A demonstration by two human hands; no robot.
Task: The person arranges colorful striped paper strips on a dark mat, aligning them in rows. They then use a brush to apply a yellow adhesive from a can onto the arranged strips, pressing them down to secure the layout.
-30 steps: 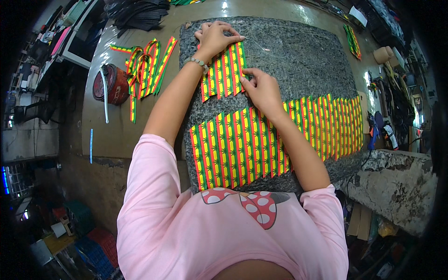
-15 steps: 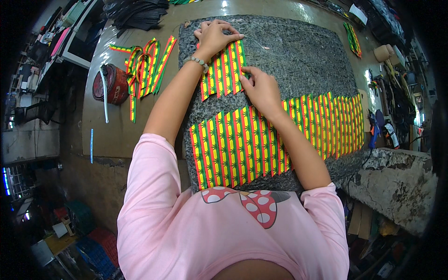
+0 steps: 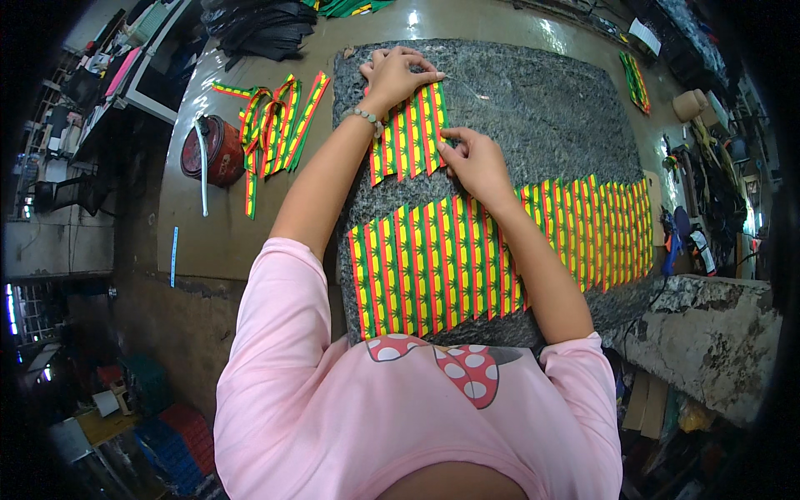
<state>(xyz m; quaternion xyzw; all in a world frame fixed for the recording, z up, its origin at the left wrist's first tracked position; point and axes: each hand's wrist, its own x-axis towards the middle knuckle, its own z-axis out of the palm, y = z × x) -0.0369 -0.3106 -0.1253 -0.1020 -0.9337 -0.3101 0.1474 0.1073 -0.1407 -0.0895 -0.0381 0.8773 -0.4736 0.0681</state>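
Short ribbon strips (image 3: 407,142) striped in red, yellow and green with dark leaf prints lie side by side at the upper left of a grey felt-like mat (image 3: 542,108). Across their far ends rests my left hand (image 3: 400,79), fingers bent and apart, its thumb reaching to the top of the rightmost strip. My right hand (image 3: 477,165) has thumb and forefinger pinched at the right edge of that strip, its other fingers curled. Nearer me, a long row of matching ribbon strips (image 3: 425,262) with slanted ends spans the mat, partly beneath my right forearm.
Left of the mat are a loose ribbon bundle (image 3: 271,125) and a dark red tin (image 3: 223,150) with a white stick against it. Black strips (image 3: 258,29) lie at the back. Another ribbon bundle (image 3: 635,83) and a brown roll (image 3: 688,105) sit at the right.
The whole view has shifted slightly, with the scene lower and to the right. Both hands keep nearly the same places on the short strips; the right fingers look a little more closed.
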